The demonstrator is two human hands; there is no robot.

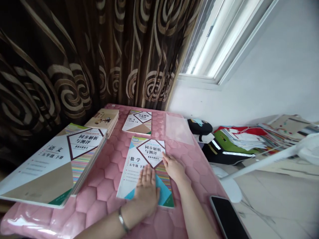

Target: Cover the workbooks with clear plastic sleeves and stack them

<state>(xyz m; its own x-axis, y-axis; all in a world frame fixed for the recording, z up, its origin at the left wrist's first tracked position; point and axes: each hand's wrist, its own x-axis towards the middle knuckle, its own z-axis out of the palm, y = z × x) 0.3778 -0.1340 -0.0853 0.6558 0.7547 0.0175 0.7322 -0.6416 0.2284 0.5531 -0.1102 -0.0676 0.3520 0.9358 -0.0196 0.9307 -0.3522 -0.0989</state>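
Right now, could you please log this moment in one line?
left hand: flat on math workbook; right hand: at its right edge; phone: lower right

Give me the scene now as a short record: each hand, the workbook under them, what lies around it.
left hand: flat on middle workbook
right hand: at its right edge
middle workbook: closed, cover up
beyond it: smaller-looking workbook
left side: workbook pile, tan-covered stack behind
near right: phone, screen dark

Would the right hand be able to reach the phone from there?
Probably yes: only pink table cover shows between the right hand and the phone, with no other object in the way.
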